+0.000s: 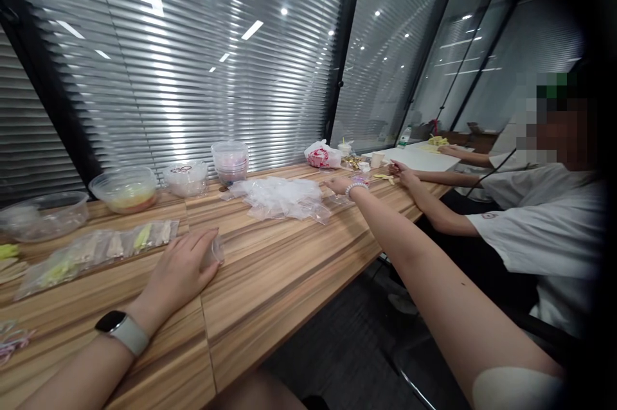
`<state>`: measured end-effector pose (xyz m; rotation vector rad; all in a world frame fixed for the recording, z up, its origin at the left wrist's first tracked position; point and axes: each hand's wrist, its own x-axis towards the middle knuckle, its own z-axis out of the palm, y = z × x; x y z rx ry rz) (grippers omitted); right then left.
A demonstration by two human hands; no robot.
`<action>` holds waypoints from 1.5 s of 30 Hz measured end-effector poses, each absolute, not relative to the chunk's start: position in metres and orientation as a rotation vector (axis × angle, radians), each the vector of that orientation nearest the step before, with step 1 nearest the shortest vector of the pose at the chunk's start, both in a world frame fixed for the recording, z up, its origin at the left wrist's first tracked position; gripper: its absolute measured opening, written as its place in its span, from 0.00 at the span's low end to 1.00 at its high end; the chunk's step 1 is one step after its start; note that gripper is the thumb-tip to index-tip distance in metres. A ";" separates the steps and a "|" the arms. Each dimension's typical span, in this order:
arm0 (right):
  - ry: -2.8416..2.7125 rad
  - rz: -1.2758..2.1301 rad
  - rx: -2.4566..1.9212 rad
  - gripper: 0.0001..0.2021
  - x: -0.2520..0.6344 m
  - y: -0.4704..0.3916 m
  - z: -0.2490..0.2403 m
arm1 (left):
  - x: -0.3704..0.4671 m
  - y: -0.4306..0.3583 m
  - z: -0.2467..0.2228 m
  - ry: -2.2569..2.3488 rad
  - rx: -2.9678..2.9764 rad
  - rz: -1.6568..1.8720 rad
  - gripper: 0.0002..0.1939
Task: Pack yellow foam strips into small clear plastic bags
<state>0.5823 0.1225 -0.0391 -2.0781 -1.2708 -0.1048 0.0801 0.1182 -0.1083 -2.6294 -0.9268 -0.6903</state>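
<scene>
"So, how does the left hand (184, 265) stand?"

"Palm down on the wooden table (270, 268), fingers close together and thumb set apart. A small clear plastic piece (218, 250) shows in the gap between thumb and forefinger, touching the hand; I cannot tell whether it is pinched or only lies there"

"Which way does that piece point?"

"Its visible edge runs away from the wrist, past the fingers' right side. The hand hides the rest, so its full long axis is unclear"

"And the right hand (340, 186)?"

"Stretched well out to the right of the left one, a beaded bracelet (357, 188) at its wrist. The fingertips are at the right edge of a pile of clear bags (284, 198); whether they close on one is too small to tell. The pile spreads mostly sideways, its bags pointing several ways"

"What lies about the left grip?"

"Just left and beyond it, a row of filled bags (114, 246), slanting away toward the fingers, with pale and yellow-green contents. Farther beyond stand a clear bowl (124, 191) and stacked tubs (230, 162)"

"Near the right?"

"A co-worker's hands (403, 172), farther right and apart from it"
</scene>
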 end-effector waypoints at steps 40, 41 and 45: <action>-1.291 1.052 -0.987 0.24 0.319 0.115 -0.077 | 0.092 0.102 -0.101 -1.356 -2.402 -1.025 0.25; -1.308 1.059 -0.975 0.23 0.318 0.112 -0.075 | 0.092 0.101 -0.100 -1.373 -2.394 -1.040 0.26; -1.335 1.109 -0.944 0.20 0.316 0.105 -0.070 | 0.092 0.099 -0.096 -1.375 -2.397 -1.073 0.27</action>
